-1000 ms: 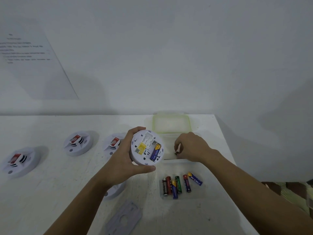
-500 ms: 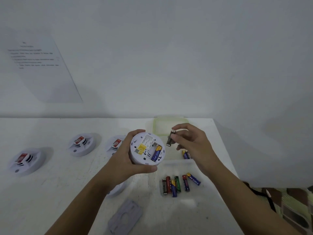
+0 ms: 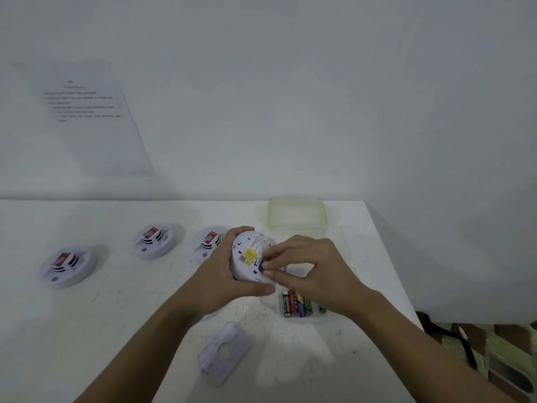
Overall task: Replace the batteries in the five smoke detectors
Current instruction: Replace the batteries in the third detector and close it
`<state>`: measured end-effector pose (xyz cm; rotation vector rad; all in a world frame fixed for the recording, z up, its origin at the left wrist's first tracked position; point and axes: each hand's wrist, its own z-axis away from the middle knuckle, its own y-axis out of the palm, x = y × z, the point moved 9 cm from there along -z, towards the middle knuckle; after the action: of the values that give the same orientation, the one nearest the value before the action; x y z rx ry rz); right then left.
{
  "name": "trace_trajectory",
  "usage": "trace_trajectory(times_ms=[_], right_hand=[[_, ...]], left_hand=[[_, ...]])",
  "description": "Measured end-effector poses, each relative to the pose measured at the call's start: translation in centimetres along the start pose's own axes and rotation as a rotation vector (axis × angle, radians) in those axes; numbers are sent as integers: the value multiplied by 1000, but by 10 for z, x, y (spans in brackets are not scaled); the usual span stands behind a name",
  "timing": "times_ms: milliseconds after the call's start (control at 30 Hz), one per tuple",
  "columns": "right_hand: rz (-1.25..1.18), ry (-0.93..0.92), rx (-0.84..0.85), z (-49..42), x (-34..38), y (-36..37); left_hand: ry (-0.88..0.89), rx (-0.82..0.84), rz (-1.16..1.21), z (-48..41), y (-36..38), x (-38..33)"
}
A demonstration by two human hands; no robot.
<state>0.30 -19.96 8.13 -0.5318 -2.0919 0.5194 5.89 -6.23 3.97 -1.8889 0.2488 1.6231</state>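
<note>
Smoke detector underside facing camera, left hand gripping it, right hand pinching battery

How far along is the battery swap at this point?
Done: the grey plastic back plate is off, lying on the white table. In hand: the left hand grips the round white smoke detector back-up while the right hand pinches a dark battery at its bay. To do: three white detectors sit face-up; whether they are serviced cannot be told. Loose coloured batteries wait nearby.
</note>
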Motion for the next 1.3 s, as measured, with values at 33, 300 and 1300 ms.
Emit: trace_trajectory(times_ms=[33, 300, 1300], right_hand=[[-18, 15, 28, -1, 1, 2], [-294, 445, 102, -1, -23, 12], [-501, 622, -21, -12, -25, 49]], left_hand=[[5, 0, -10, 1, -1, -1], [52, 70, -44, 11, 0, -11], [72, 27, -59, 38, -42, 11]])
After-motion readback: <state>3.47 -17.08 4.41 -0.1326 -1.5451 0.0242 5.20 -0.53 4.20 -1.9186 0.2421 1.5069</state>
